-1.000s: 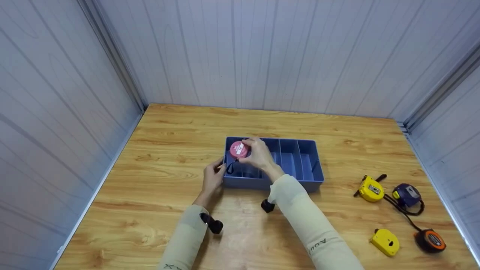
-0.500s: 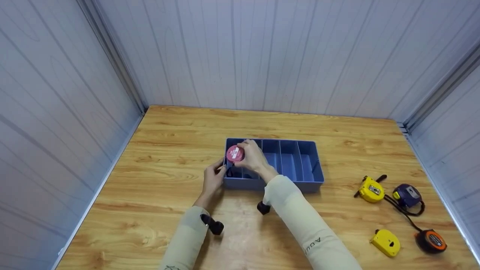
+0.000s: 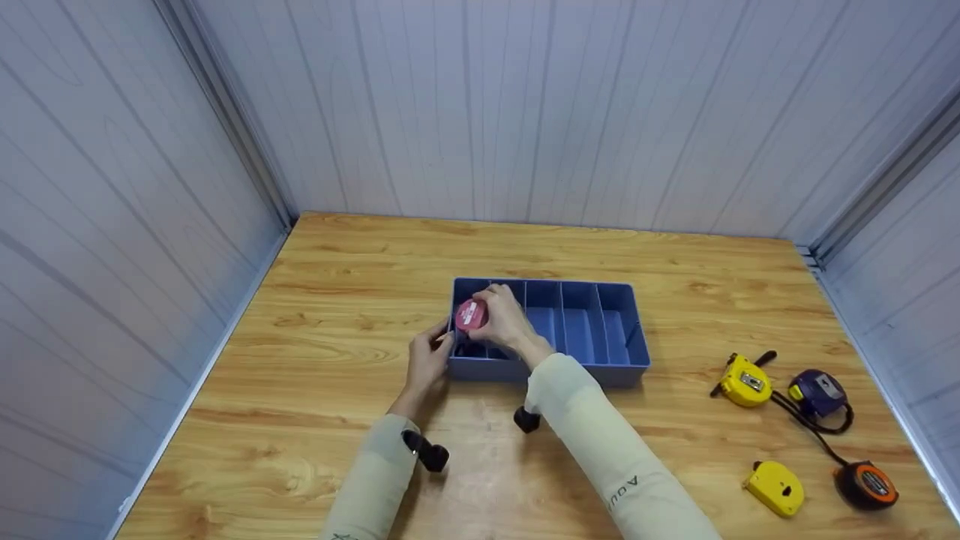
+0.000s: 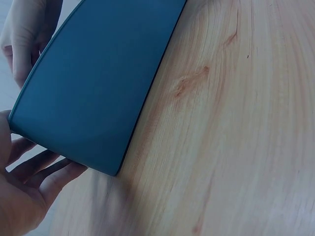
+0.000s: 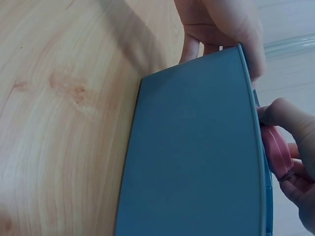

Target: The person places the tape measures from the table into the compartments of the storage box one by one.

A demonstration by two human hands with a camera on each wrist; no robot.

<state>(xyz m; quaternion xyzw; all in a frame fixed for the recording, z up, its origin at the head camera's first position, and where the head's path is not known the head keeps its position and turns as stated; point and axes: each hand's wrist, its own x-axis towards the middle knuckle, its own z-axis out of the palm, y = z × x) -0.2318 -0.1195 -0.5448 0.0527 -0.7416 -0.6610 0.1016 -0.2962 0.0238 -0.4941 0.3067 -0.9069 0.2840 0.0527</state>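
A pink round tape measure with a white label is pinched between the thumb and fingers of my right hand. It sits tilted within the leftmost compartment of a blue divided box, near the rim. The right wrist view shows the tape measure's pink edge just beyond the box's front wall. My left hand grips the box's left end, its thumb over the rim and its fingers along the outside. Dark objects lie low in the left compartments, partly hidden by my right hand.
To the right on the wooden table lie a yellow tape measure with a black strap, a dark blue one, a smaller yellow one and an orange-and-black one. Pale panels stand behind and at both sides.
My right hand has moved slightly left and lower with the pink tape measure, bringing it further into the leftmost compartment. My left hand stays at the box's end.
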